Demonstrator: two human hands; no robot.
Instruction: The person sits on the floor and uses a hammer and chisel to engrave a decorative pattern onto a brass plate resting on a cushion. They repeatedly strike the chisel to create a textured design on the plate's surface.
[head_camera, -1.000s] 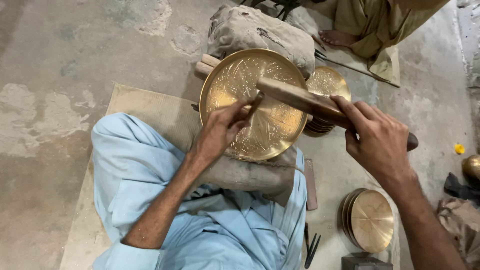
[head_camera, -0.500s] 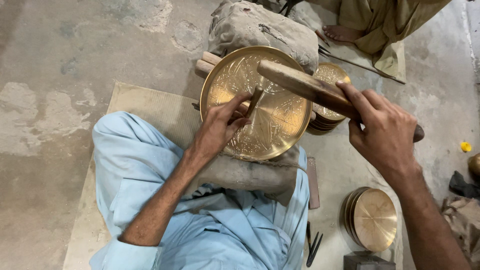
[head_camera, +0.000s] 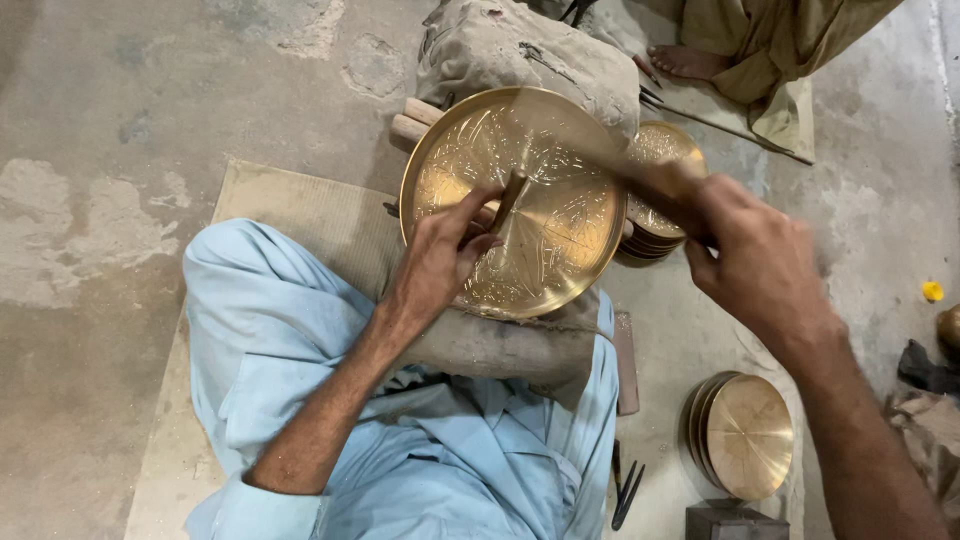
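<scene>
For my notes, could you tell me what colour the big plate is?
Golden brass plate, with engraved patterns, seen in the head view.

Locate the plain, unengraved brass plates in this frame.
In the head view, the plain brass plates stand stacked at lower right on the concrete floor, below the right hand and beside a dark block.

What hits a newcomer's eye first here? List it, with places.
The big brass plate at centre, its face covered in engraved patterns, propped on a cloth-wrapped block. The left hand holds a chisel upright against it, while the right hand swings a blurred wooden mallet from the right. Plain plates stand stacked at lower right, and engraved ones behind the big plate.
</scene>
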